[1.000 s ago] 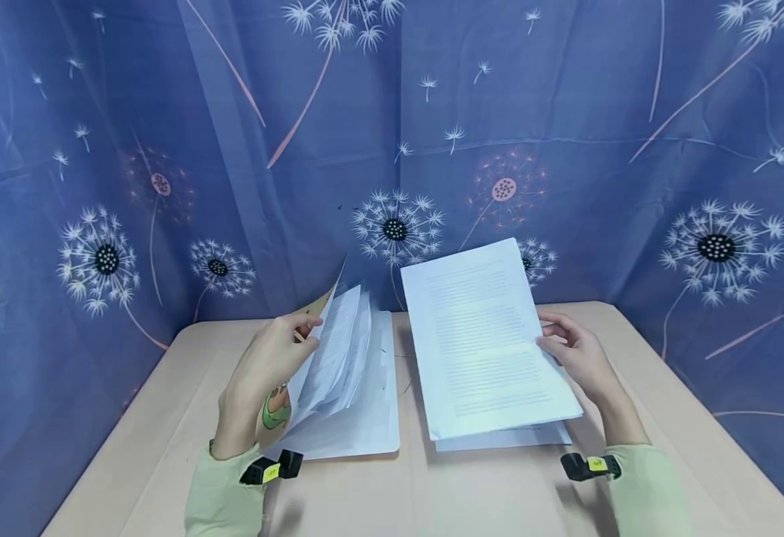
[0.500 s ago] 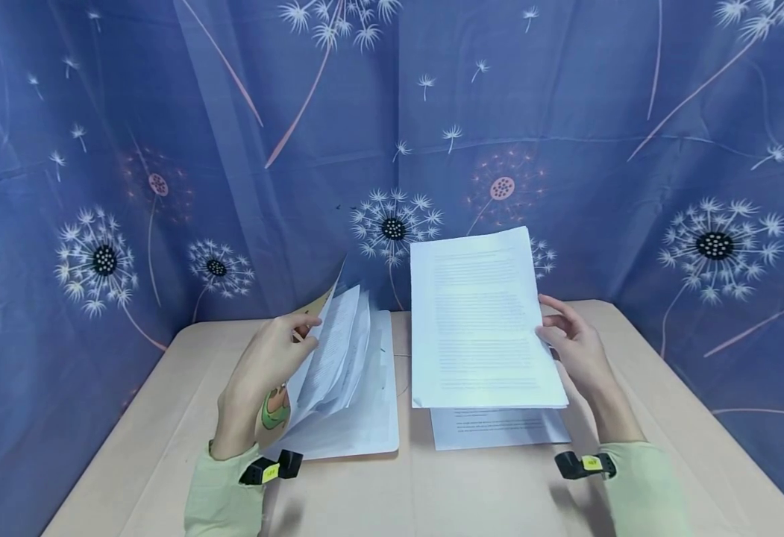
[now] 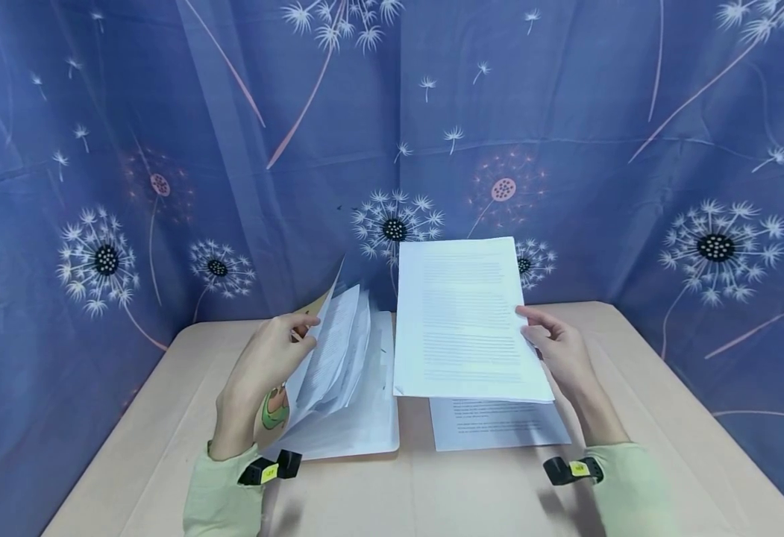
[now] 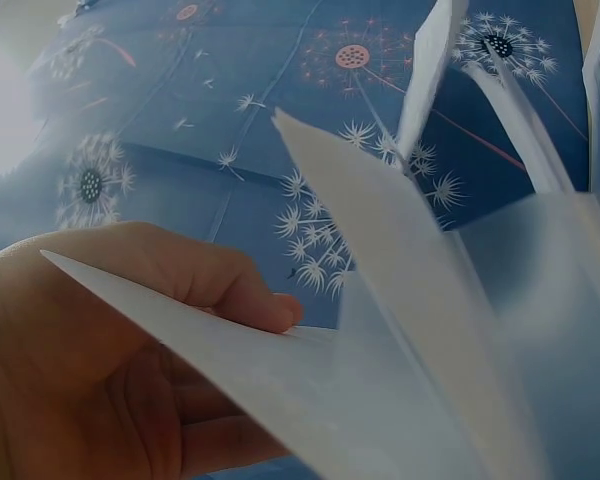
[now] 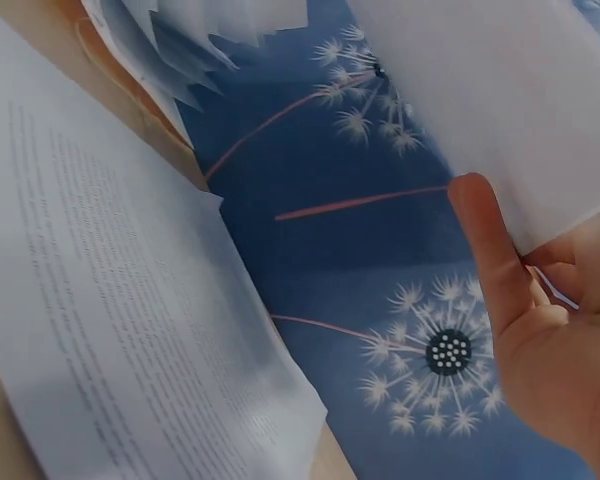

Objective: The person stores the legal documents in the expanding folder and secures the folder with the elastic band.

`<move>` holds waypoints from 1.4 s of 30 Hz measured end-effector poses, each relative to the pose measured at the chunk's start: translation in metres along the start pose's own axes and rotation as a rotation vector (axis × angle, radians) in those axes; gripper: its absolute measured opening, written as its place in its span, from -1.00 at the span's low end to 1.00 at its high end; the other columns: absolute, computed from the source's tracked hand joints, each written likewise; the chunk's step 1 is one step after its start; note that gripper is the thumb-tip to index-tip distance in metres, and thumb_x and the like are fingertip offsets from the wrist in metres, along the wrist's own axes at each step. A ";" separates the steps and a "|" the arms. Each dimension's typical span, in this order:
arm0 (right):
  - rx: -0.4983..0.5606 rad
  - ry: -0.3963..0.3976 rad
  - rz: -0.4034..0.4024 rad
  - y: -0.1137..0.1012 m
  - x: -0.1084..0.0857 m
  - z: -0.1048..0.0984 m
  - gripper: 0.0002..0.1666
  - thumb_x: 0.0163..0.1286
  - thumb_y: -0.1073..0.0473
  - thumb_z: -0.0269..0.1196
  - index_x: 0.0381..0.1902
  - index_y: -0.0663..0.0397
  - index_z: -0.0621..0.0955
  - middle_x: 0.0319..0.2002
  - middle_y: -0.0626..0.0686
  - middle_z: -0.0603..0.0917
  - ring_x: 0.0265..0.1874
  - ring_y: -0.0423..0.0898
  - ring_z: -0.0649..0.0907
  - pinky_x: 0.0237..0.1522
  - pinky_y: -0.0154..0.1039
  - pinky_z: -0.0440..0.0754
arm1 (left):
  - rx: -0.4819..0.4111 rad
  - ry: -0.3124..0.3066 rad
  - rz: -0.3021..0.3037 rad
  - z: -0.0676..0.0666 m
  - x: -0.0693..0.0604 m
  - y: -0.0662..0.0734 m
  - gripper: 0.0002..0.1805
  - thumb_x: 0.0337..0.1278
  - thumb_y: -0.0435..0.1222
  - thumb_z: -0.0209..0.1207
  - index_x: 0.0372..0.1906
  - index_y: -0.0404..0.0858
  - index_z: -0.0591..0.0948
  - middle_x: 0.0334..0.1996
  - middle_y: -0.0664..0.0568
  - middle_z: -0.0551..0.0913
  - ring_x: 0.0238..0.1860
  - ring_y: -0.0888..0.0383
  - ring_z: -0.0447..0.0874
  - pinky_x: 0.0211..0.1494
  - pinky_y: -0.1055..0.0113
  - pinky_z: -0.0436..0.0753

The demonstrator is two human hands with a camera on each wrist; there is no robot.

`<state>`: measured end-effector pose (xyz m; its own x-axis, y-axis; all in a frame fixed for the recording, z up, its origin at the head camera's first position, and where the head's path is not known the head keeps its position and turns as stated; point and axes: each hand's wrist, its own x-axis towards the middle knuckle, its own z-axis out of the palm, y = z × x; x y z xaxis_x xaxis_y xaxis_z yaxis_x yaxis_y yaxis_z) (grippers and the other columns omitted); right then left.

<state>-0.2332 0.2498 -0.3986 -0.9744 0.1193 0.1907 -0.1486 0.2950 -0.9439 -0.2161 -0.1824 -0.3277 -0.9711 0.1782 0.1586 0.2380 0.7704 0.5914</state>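
Observation:
On the left of the table lies a folder (image 3: 383,418) with its cover lifted and several loose printed sheets (image 3: 330,350) fanned inside it. My left hand (image 3: 264,365) pinches the raised cover near its edge; in the left wrist view the thumb presses on the white flap (image 4: 250,365). My right hand (image 3: 562,354) holds a stack of printed paper (image 3: 468,321) by its right edge, raised and tilted above the table. Beneath the stack, another printed sheet (image 3: 499,429) lies flat, partly covered. In the right wrist view the thumb (image 5: 490,250) is against the held paper.
The table (image 3: 405,500) has a pale cloth over it. Behind and at both sides hangs a blue curtain (image 3: 600,186) with dandelion prints. A cartoon drawing (image 3: 274,409) shows on the folder's cover, near the left wrist.
My right hand lifted the paper stack off the lower sheet, exposing its text, then moved it left toward the folder and slightly lower. The left hand and folder stay almost still.

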 end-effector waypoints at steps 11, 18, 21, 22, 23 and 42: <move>-0.031 0.001 0.030 0.005 0.001 0.016 -0.50 0.51 0.16 0.10 0.36 0.10 0.50 0.26 0.22 0.46 -0.44 -0.34 0.49 -0.40 -0.43 0.48 | -0.010 0.001 -0.004 -0.001 0.000 0.001 -0.54 0.29 -0.31 -0.02 0.24 -0.21 0.60 -0.13 -0.05 0.64 -0.56 0.14 0.38 -0.54 0.32 0.28; -0.041 -0.013 0.071 0.004 0.000 0.023 -0.51 0.50 0.18 0.08 0.35 0.15 0.50 0.15 0.23 0.47 -0.41 -0.32 0.54 -0.36 -0.41 0.53 | -0.011 0.002 0.000 -0.001 0.000 0.001 -0.55 0.29 -0.32 -0.01 0.24 -0.21 0.60 -0.14 -0.05 0.64 -0.57 0.15 0.37 -0.54 0.33 0.28; -0.060 -0.018 0.084 0.003 -0.001 0.025 -0.52 0.50 0.19 0.09 0.33 0.15 0.51 0.16 0.21 0.48 -0.37 -0.30 0.50 -0.37 -0.40 0.51 | -0.004 0.004 0.007 -0.001 0.000 0.001 -0.54 0.28 -0.32 -0.01 0.24 -0.22 0.60 -0.15 -0.04 0.64 -0.55 0.15 0.40 -0.54 0.33 0.29; -0.063 -0.021 0.084 0.003 -0.002 0.026 -0.52 0.50 0.20 0.09 0.33 0.15 0.52 0.16 0.20 0.48 -0.40 -0.30 0.47 -0.39 -0.40 0.49 | -0.001 0.005 0.007 -0.001 -0.001 0.001 -0.54 0.28 -0.31 -0.01 0.23 -0.22 0.60 -0.15 -0.04 0.64 -0.53 0.15 0.41 -0.54 0.33 0.29; -0.066 -0.026 0.084 0.003 -0.002 0.027 -0.53 0.49 0.20 0.09 0.32 0.15 0.52 0.16 0.20 0.48 -0.44 -0.30 0.45 -0.41 -0.41 0.47 | -0.001 0.006 0.006 -0.001 -0.001 0.001 -0.55 0.28 -0.31 -0.01 0.23 -0.22 0.60 -0.15 -0.04 0.64 -0.52 0.15 0.42 -0.53 0.32 0.30; -0.111 -0.079 0.172 0.002 -0.002 0.045 -0.51 0.48 0.23 0.05 0.33 0.17 0.51 0.23 0.24 0.45 -0.23 -0.15 0.53 -0.30 -0.37 0.56 | 0.006 0.005 0.006 -0.001 0.000 0.001 -0.54 0.27 -0.31 0.01 0.25 -0.23 0.60 -0.11 -0.04 0.64 -0.29 0.11 0.58 -0.49 0.31 0.36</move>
<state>-0.2392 0.2074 -0.4133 -0.9946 0.1036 0.0033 0.0365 0.3801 -0.9242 -0.2158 -0.1827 -0.3263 -0.9697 0.1793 0.1661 0.2433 0.7732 0.5856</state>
